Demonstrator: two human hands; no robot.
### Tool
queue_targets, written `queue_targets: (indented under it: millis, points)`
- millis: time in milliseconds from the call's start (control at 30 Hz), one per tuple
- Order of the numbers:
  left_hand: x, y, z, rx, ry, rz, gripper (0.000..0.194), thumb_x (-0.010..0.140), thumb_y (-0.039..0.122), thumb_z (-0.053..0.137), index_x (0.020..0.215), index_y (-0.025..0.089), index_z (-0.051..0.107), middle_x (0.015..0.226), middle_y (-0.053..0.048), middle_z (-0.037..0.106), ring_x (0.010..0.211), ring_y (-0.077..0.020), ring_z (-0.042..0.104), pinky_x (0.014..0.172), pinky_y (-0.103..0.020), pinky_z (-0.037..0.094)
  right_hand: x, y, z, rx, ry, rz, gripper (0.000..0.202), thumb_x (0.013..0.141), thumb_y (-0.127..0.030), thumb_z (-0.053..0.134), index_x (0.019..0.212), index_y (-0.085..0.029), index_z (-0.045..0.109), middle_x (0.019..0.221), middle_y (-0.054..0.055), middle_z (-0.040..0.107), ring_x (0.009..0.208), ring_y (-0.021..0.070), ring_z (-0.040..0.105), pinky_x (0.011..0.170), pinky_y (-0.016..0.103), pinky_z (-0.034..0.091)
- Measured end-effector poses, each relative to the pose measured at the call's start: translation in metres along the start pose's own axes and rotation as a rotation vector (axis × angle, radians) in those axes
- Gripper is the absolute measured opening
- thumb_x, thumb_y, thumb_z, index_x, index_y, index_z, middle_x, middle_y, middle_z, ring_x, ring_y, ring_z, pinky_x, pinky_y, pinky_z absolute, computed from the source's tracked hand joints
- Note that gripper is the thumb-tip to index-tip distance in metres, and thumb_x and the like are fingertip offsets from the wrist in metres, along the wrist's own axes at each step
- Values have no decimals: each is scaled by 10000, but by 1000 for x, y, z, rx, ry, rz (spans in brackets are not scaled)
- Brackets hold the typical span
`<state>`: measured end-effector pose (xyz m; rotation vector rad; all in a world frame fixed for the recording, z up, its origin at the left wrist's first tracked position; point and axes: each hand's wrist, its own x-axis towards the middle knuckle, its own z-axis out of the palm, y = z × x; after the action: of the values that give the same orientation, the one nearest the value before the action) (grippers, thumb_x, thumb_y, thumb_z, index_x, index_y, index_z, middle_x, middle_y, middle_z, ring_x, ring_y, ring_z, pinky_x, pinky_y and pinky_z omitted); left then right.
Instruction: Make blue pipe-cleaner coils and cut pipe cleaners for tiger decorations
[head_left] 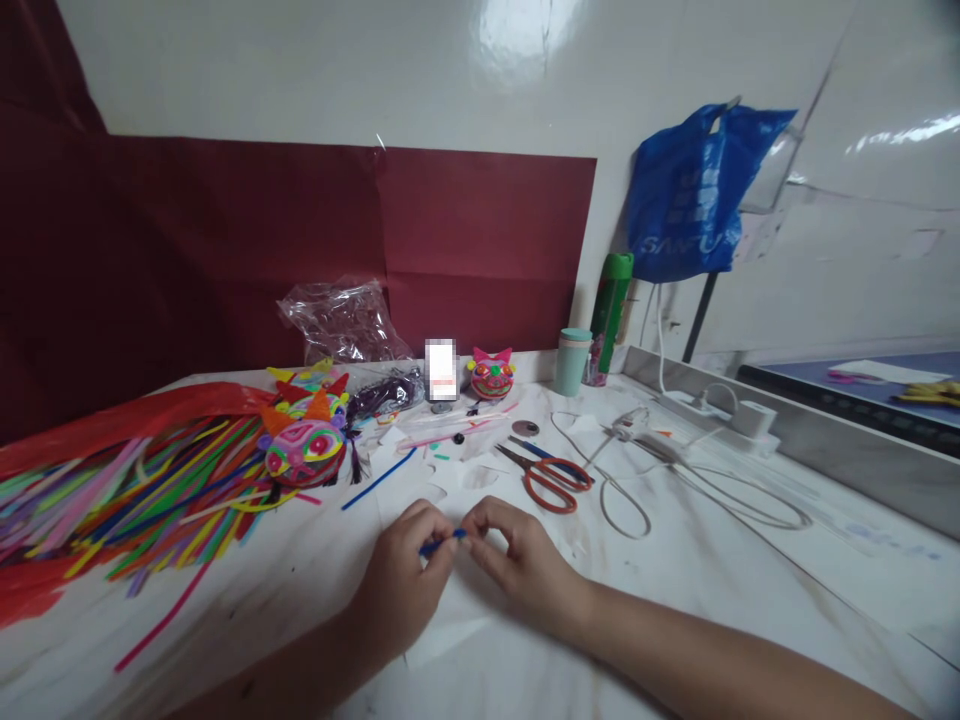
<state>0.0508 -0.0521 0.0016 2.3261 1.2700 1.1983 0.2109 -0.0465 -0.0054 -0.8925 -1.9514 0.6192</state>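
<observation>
Between my two hands, low over the middle of the table, is a short piece of blue pipe cleaner [429, 548]. My left hand [405, 570] is closed in a pinch on it. The thumb and forefinger of my right hand [521, 570] pinch its right end, close to the left fingertips. Beyond my left hand a longer blue pipe cleaner [379, 478] lies slantwise on the table. Scissors with orange-red handles [551, 485] rest beyond my right hand, blades pointing up and left.
At left, many coloured pipe cleaners [172, 490] spill from a red bag [142, 425] beside colourful animal-head figures [307, 450]. Another such figure [492, 376] stands at the back, near a green cup [573, 362] and a green spray can [609, 318]. White cables [720, 495] and a power strip [720, 415] lie right.
</observation>
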Motion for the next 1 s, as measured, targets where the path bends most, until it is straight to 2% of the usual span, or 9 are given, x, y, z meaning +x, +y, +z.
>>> queue_targets:
  millis: [67, 167, 233, 400, 500, 700, 800, 900, 1000]
  points:
    - [0, 2, 1, -51, 28, -63, 154, 743, 106, 437, 617, 193, 450, 646, 6, 504, 626, -136, 511, 577, -243, 399, 0, -3, -1, 35, 22, 11, 81, 817, -171, 484, 753, -174, 534, 724, 22, 556, 692, 141, 530, 639, 245, 423]
    - [-2, 1, 3, -54, -4, -84, 146, 764, 135, 449, 631, 195, 456, 651, 8, 509, 627, -137, 509, 583, -246, 404, -2, -3, -2, -36, 16, -69, 101, 837, -156, 439, 771, -177, 512, 727, 25, 537, 688, 140, 514, 635, 247, 415]
    - [-4, -1, 3, 10, -48, -42, 144, 778, 133, 440, 651, 196, 463, 675, -2, 524, 647, -145, 512, 594, -255, 407, -3, -1, -2, -125, -4, -118, 101, 831, -135, 419, 783, -179, 496, 735, 33, 531, 688, 146, 501, 633, 254, 408]
    - [-6, -4, 1, 347, -141, 153, 207, 799, 101, 369, 668, 190, 501, 709, -52, 559, 675, -191, 498, 622, -317, 394, -2, 7, -1, -348, -122, -232, 110, 787, -101, 407, 755, -171, 487, 723, 65, 535, 675, 176, 476, 635, 296, 394]
    - [-5, -2, 0, 285, -136, 157, 179, 772, 87, 390, 647, 189, 468, 689, -39, 544, 668, -180, 500, 610, -301, 396, -1, 7, -3, -322, -152, -252, 112, 793, -113, 413, 752, -171, 500, 725, 62, 542, 694, 178, 482, 662, 303, 396]
    - [-3, 3, 0, 12, 38, 38, 160, 746, 89, 427, 627, 195, 443, 639, 11, 499, 612, -130, 502, 564, -237, 388, -1, -3, -6, 114, -47, 51, 130, 834, -254, 488, 743, -169, 526, 727, 22, 551, 700, 142, 510, 660, 254, 409]
    - [-3, 3, 1, -49, 35, 1, 151, 764, 121, 442, 634, 193, 466, 652, 10, 513, 618, -128, 512, 570, -230, 396, 0, -2, -2, 239, -37, 115, 204, 829, -352, 510, 736, -170, 519, 701, 5, 523, 680, 132, 474, 644, 252, 382]
    - [-1, 3, 0, -79, 8, -21, 156, 770, 124, 443, 644, 189, 508, 665, 5, 532, 637, -130, 523, 589, -230, 401, 3, 4, 3, 460, -47, 244, 311, 774, -472, 554, 724, -170, 496, 635, -21, 466, 605, 112, 407, 570, 235, 334]
    - [2, 2, -2, -69, -8, -43, 152, 760, 117, 450, 659, 186, 541, 672, 5, 544, 649, -133, 528, 599, -234, 399, 6, 8, 6, 591, -47, 340, 356, 723, -508, 592, 741, -167, 492, 617, -27, 456, 575, 104, 381, 543, 231, 309]
